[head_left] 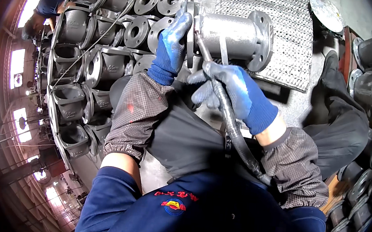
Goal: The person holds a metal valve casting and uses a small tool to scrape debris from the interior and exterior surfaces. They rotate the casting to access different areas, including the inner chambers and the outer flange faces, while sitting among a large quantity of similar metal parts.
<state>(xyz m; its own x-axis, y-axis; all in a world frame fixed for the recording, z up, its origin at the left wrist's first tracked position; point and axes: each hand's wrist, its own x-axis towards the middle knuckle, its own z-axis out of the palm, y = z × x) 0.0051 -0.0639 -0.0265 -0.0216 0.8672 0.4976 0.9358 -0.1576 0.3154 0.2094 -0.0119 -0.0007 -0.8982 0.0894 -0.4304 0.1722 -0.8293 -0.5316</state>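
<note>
A grey cast-metal valve body (229, 35) with a round flange at each end lies on its side on a patterned metal grating (289, 45). In a blue-coated glove, my left hand (172, 43) is closed on the rim of its left flange. My right hand (235, 89), gloved the same way, grips a slim rod-like tool (204, 51) with a thick black hose (236, 134) behind it. The tool's tip reaches the gap just inside the left flange; exact contact is too small to tell. A pale strip on the body lies just above my right fingers.
Rows of similar grey flanged castings (106, 63) are stacked at the left, and more castings (369, 91) stand at the right. A round pale disc (326, 12) is at the top right. A thin cable (95, 44) crosses the left stack. Another person (48, 6) bends over at the far left.
</note>
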